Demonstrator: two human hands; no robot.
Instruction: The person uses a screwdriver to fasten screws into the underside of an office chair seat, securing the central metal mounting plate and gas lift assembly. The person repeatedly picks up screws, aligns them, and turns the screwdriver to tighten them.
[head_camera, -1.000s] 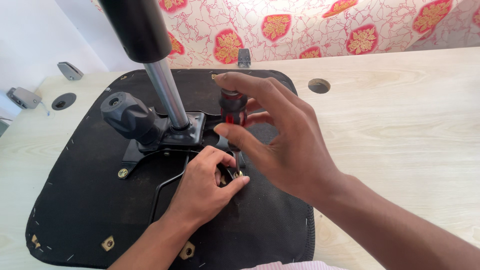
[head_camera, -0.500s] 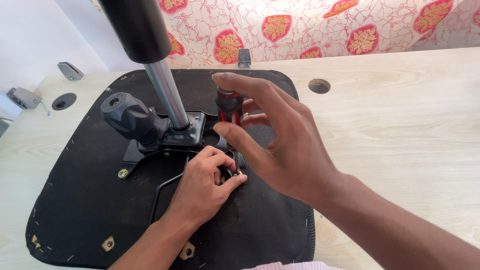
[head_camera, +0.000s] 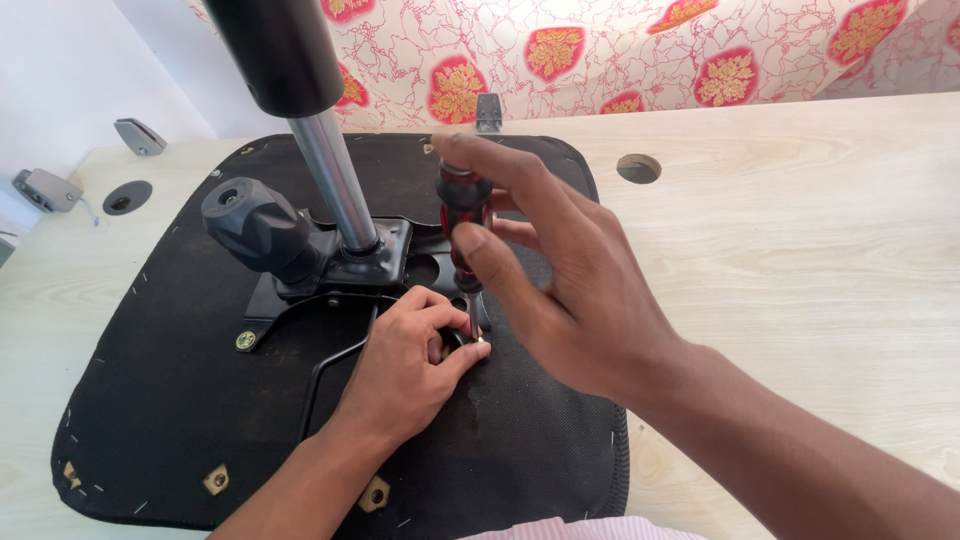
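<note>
Screwdriver (head_camera: 462, 215) with a red-and-black handle stands upright at the centre of the upturned chair seat (head_camera: 200, 420), its tip resting on a screw (head_camera: 481, 340) at the edge of the black metal mechanism plate (head_camera: 385, 262). The right hand (head_camera: 575, 290) has its fingers clamped round the handle from the 3 o'clock side, forefinger arched over the cap, which looks like a way to keep the shaft vertical and press it down. The left hand (head_camera: 405, 370) lies flat on the seat's black fabric at 6 o'clock of the tip, thumb and forefinger closed together about the screw, apparently steadying it so the blade stays seated. At 10 o'clock of the tip rise the chrome gas column (head_camera: 335, 180) and a black knob (head_camera: 255, 225). The seat lies underside-up on the pale wooden worktop (head_camera: 800, 260), giving open access to its brass fittings (head_camera: 215, 480) near the 7 o'clock corner.
</note>
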